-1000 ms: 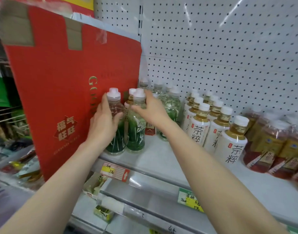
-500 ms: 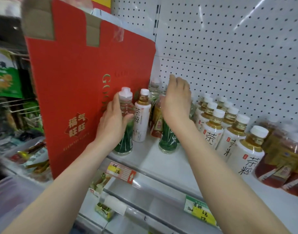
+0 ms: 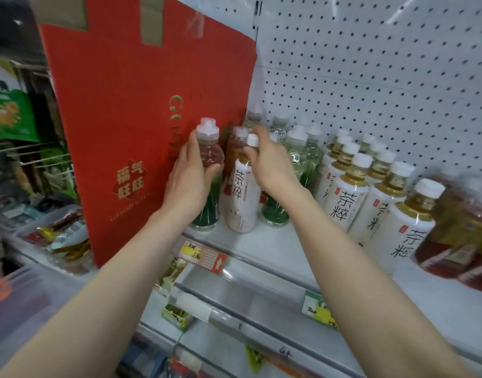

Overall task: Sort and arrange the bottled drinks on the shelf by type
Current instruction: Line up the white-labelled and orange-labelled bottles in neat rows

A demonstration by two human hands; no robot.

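Looking down from the head camera, we have both arms stretched to the left end of the white shelf (image 3: 275, 249). Our left hand (image 3: 189, 184) has its grip closed round the middle of a green bottle (image 3: 208, 159), which stands upright at the shelf's front edge, right against a tall red box (image 3: 130, 105). Our right hand (image 3: 272, 165) has its grip curled round the neck of a white tea bottle (image 3: 244, 197), just under the white cap. That bottle is upright just beside the green one, with its base down at the shelf.

A brown bottle (image 3: 234, 151) stands close behind these two. A second green bottle (image 3: 275, 214) is partly hidden under our right wrist, and more green bottles (image 3: 297, 148) line up behind it toward the pegboard (image 3: 370, 64). To the right run rows of matching tea bottles (image 3: 349, 192), then blurred red-labelled bottles (image 3: 466, 227) at the far right. A price tag (image 3: 203, 256) hangs on the shelf's front rail below our left hand.
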